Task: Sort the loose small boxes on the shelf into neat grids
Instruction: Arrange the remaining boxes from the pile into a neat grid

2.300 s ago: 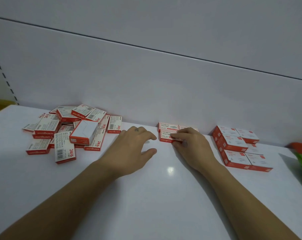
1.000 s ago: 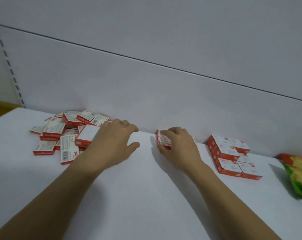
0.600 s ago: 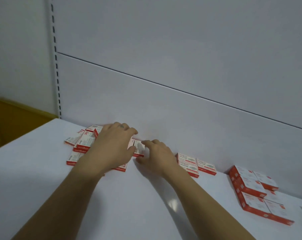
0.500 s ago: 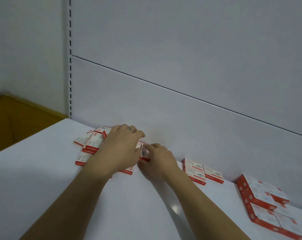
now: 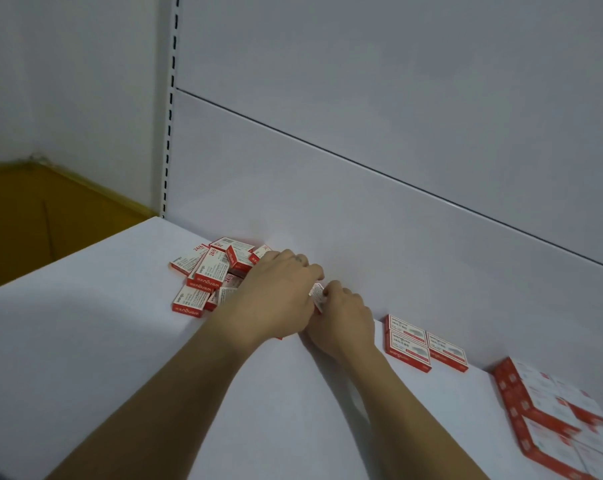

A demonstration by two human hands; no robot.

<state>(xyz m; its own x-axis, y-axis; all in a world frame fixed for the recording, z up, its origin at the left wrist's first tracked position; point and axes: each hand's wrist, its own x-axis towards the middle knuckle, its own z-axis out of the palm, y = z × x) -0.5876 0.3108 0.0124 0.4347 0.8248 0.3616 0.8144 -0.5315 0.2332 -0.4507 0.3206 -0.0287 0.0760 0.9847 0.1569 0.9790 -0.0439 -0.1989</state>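
Head view: a white shelf (image 5: pixel 120 358) runs along a pale back panel (image 5: pixel 362 202), and 2 bare forearms reach in from 6 o'clock.
Pile: the loose pile (image 5: pixel 206 275) of red-and-white small boxes lies jumbled against the panel at 9 o'clock from the hands, with boxes overlapping at mixed angles.
Left: the left hand (image 5: pixel 275 299) lies palm down over the pile's 3 o'clock edge, fingers bent toward the panel and covering several boxes. I cannot tell whether it grasps any of them.
Right: the right hand (image 5: pixel 345 323) sits at 3 o'clock of the left hand, touching it. Its fingertips pinch a single box (image 5: pixel 318 296), which is tilted up on edge between the 2 hands.
Row: the flat row (image 5: pixel 421 344) of 3 boxes lies edge to edge at 3 o'clock from the right hand, apart from it. 2 lie one behind the other and 1 lies at their 3 o'clock.
Block: the stacked block (image 5: pixel 549 410) of boxes stands at 4 o'clock by the frame edge, blurred.
Surroundings: a slotted upright (image 5: pixel 171 98) rises at 11 o'clock, and a yellow-brown surface (image 5: pixel 33 220) lies at 9 o'clock beyond the shelf end.
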